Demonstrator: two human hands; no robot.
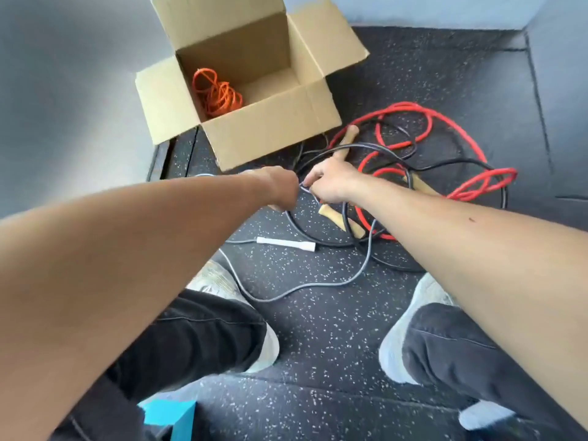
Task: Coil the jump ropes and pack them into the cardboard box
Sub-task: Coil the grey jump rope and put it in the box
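Observation:
An open cardboard box (276, 122) stands on the floor at the upper middle, with a coiled orange rope (216, 93) lying in its left part. Right of the box, a thick red rope (426, 122) and a black rope (451, 163) with wooden handles (337, 218) lie tangled together. A grey rope (318, 284) with a white handle (286, 244) trails toward my feet. My left hand (280, 189) and my right hand (331, 183) meet just in front of the box, both pinching the grey rope between them.
The floor is dark speckled rubber matting (334, 329), bounded by pale walls behind and to the right. My knees and grey shoes (401, 338) are at the bottom. A blue object (168, 415) sits at the lower left edge.

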